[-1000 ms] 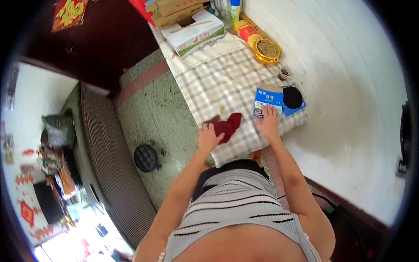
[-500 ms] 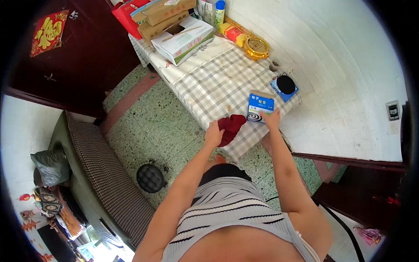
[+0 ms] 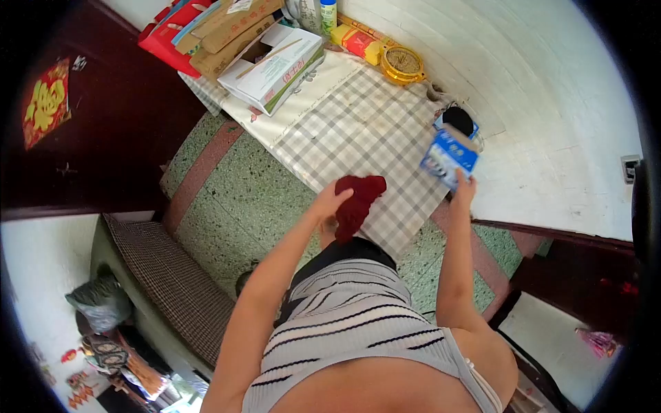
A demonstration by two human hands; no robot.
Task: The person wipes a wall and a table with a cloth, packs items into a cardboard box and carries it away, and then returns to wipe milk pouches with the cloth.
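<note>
My left hand (image 3: pixel 328 204) is closed on a dark red cloth (image 3: pixel 361 201), which hangs crumpled by the table's near edge. In my right hand (image 3: pixel 464 190) is a blue mosquito coil box (image 3: pixel 449 158), gripped at its near end and tilted near the table's right side. Its far end partly covers a second blue box near the wall. On that second box lies a round black object (image 3: pixel 458 121). The checked tablecloth (image 3: pixel 344 138) spreads under and around these things.
A white carton (image 3: pixel 272 69), brown cardboard boxes (image 3: pixel 237 24) and a red bag (image 3: pixel 172 38) stand at the table's far left. Along the wall are a spray can (image 3: pixel 328 15), a yellow-and-red packet (image 3: pixel 354 43) and a round gold-rimmed container (image 3: pixel 402 65). A sofa (image 3: pixel 165 282) is at left.
My right hand has lifted the mosquito coil box and carried it right, towards the second blue box. My left hand still holds the red cloth, now nearer my body. The view has shifted.
</note>
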